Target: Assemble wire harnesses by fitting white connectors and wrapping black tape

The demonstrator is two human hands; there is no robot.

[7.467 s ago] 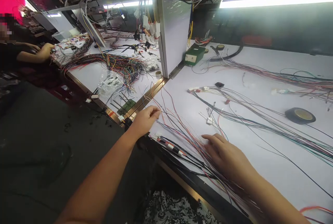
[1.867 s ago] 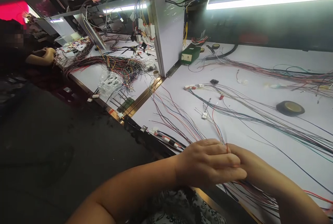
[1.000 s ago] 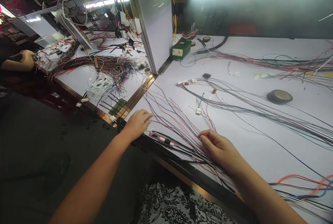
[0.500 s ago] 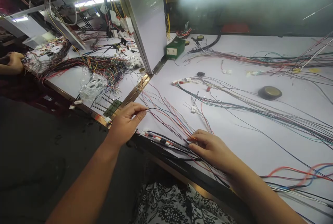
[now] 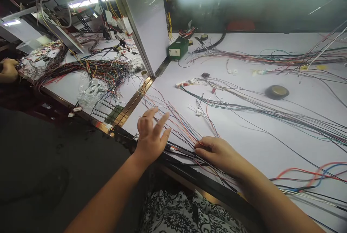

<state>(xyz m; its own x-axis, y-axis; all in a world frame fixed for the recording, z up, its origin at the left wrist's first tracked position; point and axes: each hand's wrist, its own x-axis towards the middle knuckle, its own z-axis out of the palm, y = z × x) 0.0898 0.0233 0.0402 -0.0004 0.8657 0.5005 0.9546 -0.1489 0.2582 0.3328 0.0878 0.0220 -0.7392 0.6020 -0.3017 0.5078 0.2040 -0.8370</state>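
My left hand (image 5: 152, 133) hovers over the table's near edge, fingers spread and slightly blurred, holding nothing. Beneath and beyond it fan out the loose ends of thin red, blue and black wires (image 5: 179, 119). These wires run to my right hand (image 5: 214, 150), whose thumb and fingers are closed on the bunch. Along the front edge, black sleeved cables (image 5: 187, 150) pass below both hands, partly hidden by the left one. A small white connector (image 5: 198, 112) with short wires lies beyond my right hand.
A long bundle of green and grey wires (image 5: 244, 108) crosses the table. Behind it sit a dark round tape roll (image 5: 277, 92) and a green box (image 5: 178, 48) beside a white partition (image 5: 146, 23). Another person's hand (image 5: 8, 70) is at far left, near tangled wires (image 5: 105, 70).
My left hand has let go of a dark wire, opened its fingers and moved right, toward my right hand. The right hand keeps its grip. The view has shifted slightly.
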